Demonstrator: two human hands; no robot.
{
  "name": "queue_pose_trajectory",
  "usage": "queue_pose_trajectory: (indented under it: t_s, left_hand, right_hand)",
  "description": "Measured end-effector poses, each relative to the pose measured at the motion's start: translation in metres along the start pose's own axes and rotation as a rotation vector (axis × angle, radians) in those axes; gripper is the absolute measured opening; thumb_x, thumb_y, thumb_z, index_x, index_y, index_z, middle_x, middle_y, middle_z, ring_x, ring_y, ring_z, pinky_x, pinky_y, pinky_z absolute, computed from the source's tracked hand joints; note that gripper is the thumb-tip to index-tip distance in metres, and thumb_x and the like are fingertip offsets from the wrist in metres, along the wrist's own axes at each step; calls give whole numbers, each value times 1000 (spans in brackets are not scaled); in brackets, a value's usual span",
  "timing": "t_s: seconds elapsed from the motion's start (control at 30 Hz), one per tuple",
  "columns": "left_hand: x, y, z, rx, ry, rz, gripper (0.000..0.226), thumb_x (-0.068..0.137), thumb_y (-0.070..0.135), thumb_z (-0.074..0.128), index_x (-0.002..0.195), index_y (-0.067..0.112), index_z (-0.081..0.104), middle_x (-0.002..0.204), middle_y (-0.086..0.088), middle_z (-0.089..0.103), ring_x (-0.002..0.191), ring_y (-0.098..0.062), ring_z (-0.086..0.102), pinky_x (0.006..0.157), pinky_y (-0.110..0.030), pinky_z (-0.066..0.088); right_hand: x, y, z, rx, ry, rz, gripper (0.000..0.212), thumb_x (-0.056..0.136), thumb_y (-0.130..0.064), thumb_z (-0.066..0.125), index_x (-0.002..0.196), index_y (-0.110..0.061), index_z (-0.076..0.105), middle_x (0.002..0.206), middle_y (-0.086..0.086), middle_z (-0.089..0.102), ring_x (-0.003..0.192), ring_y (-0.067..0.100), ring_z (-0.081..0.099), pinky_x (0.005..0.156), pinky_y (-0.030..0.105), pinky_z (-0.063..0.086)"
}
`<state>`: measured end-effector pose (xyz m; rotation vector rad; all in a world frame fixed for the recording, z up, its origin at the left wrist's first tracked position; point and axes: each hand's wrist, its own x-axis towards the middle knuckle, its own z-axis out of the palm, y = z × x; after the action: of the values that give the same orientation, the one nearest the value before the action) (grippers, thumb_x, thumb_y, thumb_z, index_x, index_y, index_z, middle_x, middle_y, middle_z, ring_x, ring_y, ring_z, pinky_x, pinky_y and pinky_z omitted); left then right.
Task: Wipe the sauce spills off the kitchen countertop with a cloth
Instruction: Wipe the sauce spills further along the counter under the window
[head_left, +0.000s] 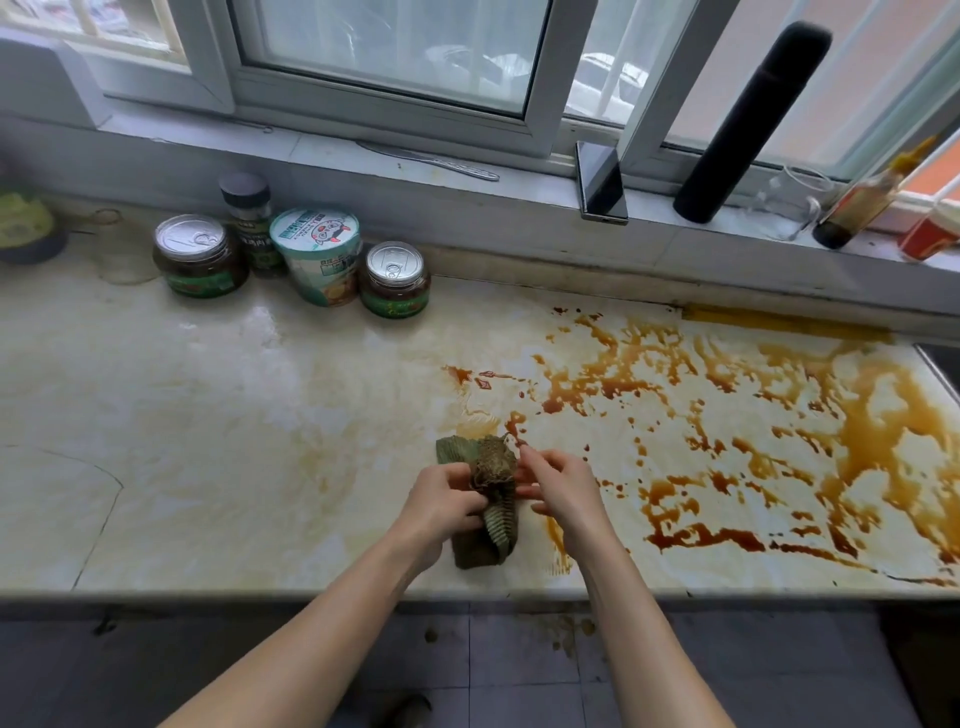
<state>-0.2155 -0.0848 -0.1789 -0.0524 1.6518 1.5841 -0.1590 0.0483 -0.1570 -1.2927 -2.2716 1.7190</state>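
Note:
A green ribbed cloth (496, 525), stained brown on its upper part, lies bunched near the front edge of the pale marble countertop (208, 415). My left hand (441, 501) grips the cloth's left side with curled fingers. My right hand (558, 486) pinches the cloth's upper right edge. Brown sauce spills (727, 415) spread in streaks and pools across the right half of the countertop, thickest at the far right. A faint yellowish smear marks the counter just beyond the cloth.
Two ring-pull jars (200, 257) (396, 280), a spice bottle (249, 223) and a paper cup (317, 254) stand at the back left. On the windowsill are a phone (600, 182), a knife (431, 161), a black cylinder (748, 124) and a sauce bottle (862, 200).

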Motion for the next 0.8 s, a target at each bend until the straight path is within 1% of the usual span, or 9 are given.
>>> queue_pose_trajectory:
  t_s: [0.17,0.3,0.4,0.47,0.53,0.57,0.67,0.73,0.8]
  left_hand:
    - [2,6,-7,-393,-45,-128,36,84,-16,42,106,1,65,97,-18,71,90,-29,70,65,-31,57]
    - [2,13,-8,-530,-52,-176,11,86,9,61,93,2,66,83,-14,71,77,-27,71,62,-35,57]
    - [6,19,-7,-453,-56,-133,17,84,6,66,100,0,64,92,-16,72,89,-29,70,72,-36,57]
    - [6,23,-6,-425,-52,-111,24,83,6,67,105,-2,65,96,-17,72,96,-29,68,78,-36,57]
    - [6,28,-5,-366,-14,-87,24,84,3,66,107,-2,65,99,-17,71,96,-28,68,74,-32,58]
    - [7,31,-6,-331,25,-71,25,84,-3,62,109,-3,64,101,-17,70,95,-27,67,68,-30,59]
    - [9,45,-10,-333,154,-8,34,81,-18,48,109,-3,61,98,-18,65,89,-26,63,60,-30,56]
    - [8,57,-23,-379,255,69,38,77,-19,41,99,3,64,81,-13,63,73,-21,58,57,-30,50]
    - [8,64,-41,-383,389,107,39,74,-17,38,84,11,62,71,-8,57,65,-20,51,56,-27,44]
  right_hand:
    - [-7,5,-4,41,-149,-34,21,79,-40,74,86,-20,75,86,-4,74,88,11,68,73,27,55]
    - [-9,-2,-6,-42,-199,-126,31,71,-39,81,96,-24,74,89,-11,72,84,0,66,71,16,51]
    - [-9,-7,0,-194,-82,-211,26,76,-33,77,100,-22,75,92,-10,71,84,1,65,75,20,55]
    - [-10,-12,4,-298,28,-297,19,82,-29,71,98,-21,76,89,-8,72,78,-2,62,66,11,50]
    - [-11,-18,9,-312,117,-344,15,86,-27,65,94,-20,76,84,-8,71,75,-1,61,61,9,45]
    - [-11,-21,10,-249,141,-329,13,88,-25,63,90,-21,75,82,-8,69,76,3,62,62,13,49]
    - [-4,-32,3,183,233,-96,19,96,-20,48,86,-21,64,89,3,65,89,22,62,82,44,57]
    - [5,-39,-10,462,309,31,21,98,-18,40,88,-22,57,96,5,62,93,21,59,84,45,55]
    - [13,-40,-26,641,401,69,20,98,-14,37,95,-17,56,98,4,60,90,19,58,75,42,55]
